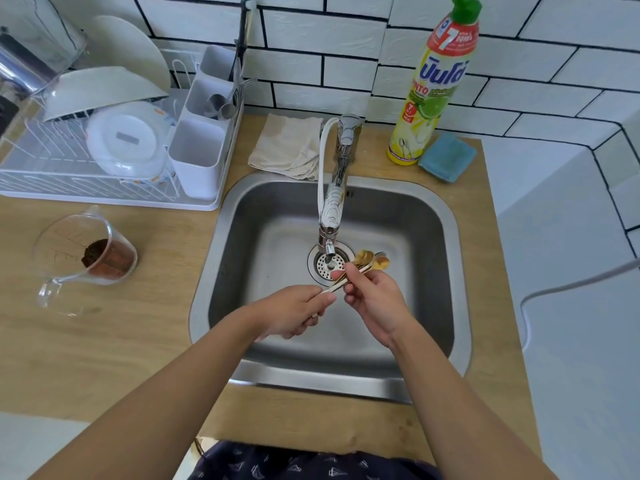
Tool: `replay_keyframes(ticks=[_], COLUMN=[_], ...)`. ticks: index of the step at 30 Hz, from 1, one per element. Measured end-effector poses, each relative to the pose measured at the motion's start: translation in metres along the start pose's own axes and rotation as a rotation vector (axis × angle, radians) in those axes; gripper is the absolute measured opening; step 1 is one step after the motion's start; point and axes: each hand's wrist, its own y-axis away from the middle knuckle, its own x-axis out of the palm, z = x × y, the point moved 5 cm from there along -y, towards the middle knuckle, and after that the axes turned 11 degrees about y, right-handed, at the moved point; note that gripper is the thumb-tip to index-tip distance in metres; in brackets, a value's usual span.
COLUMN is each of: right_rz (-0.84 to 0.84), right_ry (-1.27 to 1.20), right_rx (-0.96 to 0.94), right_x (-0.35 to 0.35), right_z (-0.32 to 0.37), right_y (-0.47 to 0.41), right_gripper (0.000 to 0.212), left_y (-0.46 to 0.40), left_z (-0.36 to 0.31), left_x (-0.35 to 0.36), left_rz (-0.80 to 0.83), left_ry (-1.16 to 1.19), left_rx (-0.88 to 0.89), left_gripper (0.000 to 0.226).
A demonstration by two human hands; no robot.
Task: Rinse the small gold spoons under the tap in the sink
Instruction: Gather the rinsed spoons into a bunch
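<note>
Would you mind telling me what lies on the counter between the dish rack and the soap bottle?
In the head view, a crumpled beige cloth and the tap lie between the dish rack and the soap bottle.

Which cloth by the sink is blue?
The blue cloth, folded right of the soap bottle. The other cloth, left of the tap, is beige.

- White brick-pattern tile wall [346, 36] with dark grout spans 10 to 2 o'clock.
- Light wood table [121, 341] fills the lower half, running from 9 round to 5 o'clock.
- A pale white surface [571, 323] adjoins the table at 3 o'clock.
- Even, soft daylight; shadows are faint.
</note>
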Motion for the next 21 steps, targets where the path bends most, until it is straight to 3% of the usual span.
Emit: replay_keyframes(ticks=[4,6,9,11,15,21], right_rz=[-0.031,-0.096,-0.166,-0.175,-0.222,-0.194], right_ry=[0.045,-0.036,-0.07,-0.057,-0.056,-0.017], right_rx=[-0.05,-0.088,-0.131,-0.14,-0.127,-0.128], right_x=[-0.005,-0.011,-0.011,-0.002,0.007,0.01], right_z=[0.008,0.012,0.011,0.004,-0.007,-0.004], right_y=[0.003,0.005,0.009,0.011,0.013,0.015], right_gripper=[0.031,0.035,0.038,0.035,0.031,0.03], left_y=[-0.003,-0.002,-0.006,-0.011,-0.016,-0.008], left_z=[0.003,0.007,0.017,0.016,0.004,-0.001], left_x=[0.001,-0.004,-0.011,-0.003,0.002,0.0], left_rz=[-0.009,-0.111,-0.334,-0.364,-0.475,-0.601], left_ry=[0.06,0.331,0.918,1.162,1.15,0.911], left_rx=[0.01,0.019,0.029,0.04,0.066,0.09], left_gripper=[0.05,0.068,0.093,0.1,0.095,0.086])
